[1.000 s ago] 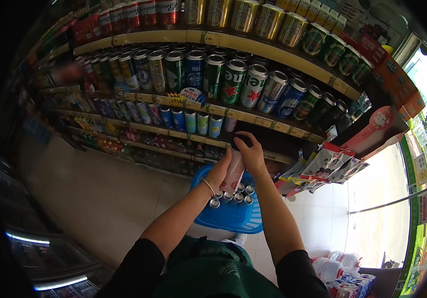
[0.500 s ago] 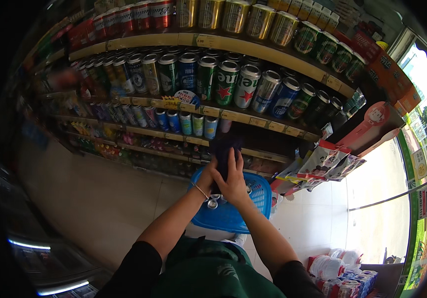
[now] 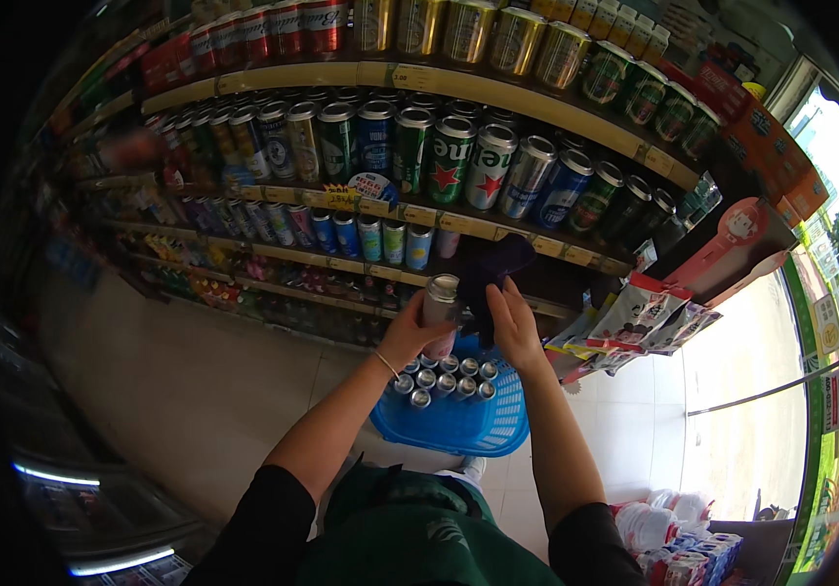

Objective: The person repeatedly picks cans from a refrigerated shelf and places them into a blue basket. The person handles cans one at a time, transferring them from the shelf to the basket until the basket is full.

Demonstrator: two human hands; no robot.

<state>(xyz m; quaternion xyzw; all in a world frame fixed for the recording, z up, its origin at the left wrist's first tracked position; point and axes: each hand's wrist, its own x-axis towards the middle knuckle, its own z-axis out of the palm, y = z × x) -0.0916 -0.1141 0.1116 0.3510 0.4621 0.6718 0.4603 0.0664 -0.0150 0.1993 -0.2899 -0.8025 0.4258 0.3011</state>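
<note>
Slim pink can (image 3: 439, 311) stands upright, long axis vertical, silver top up, just above the blue basket (image 3: 468, 430) of cans in front of the drinks shelves (image 3: 497, 230). Left hand (image 3: 409, 337) wraps its lower body from the left, fingers closed round it, top sticking out above the grip. Right hand (image 3: 515, 327) presses a dark purple cloth (image 3: 491, 273) against the can's right side, fingers closed on the cloth

cans (image 3: 458, 156): green, blue, silver rows on shelves | yellow price strips (image 3: 439, 217): shelf edges | red-white packs (image 3: 678, 562): floor, lower right
</note>
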